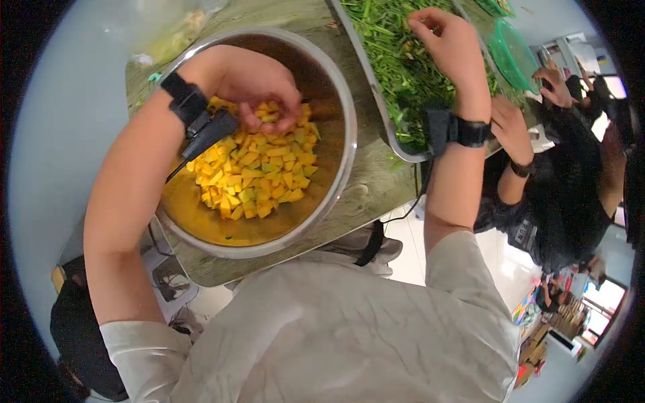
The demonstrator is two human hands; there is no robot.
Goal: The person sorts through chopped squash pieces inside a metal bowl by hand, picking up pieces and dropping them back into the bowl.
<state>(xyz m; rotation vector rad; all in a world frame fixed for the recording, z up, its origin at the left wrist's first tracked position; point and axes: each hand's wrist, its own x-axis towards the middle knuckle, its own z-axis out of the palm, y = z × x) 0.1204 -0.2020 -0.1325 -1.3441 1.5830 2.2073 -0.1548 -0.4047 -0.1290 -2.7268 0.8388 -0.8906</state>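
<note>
A large steel bowl (346, 154) holds many diced orange-yellow pieces (252, 171), some with greenish sides. Over the far part of the bowl, my left hand (265, 94) bends down at the wrist, its fingers curved but apart just above the pieces; nothing shows in its grasp. My right hand (449, 47) is above a metal tray (368, 64) filled with chopped greens (403, 74). Its thumb and fingertips are pressed together in a pinch, and whatever lies between them is too small to make out.
A co-worker's hands (512, 127) are close to my right wrist, by a green basket (514, 57). A clear plastic bag (171, 33) lies beyond the bowl. Black straps and a cable are on my forearms. The wooden table's (269, 265) near edge runs below the bowl.
</note>
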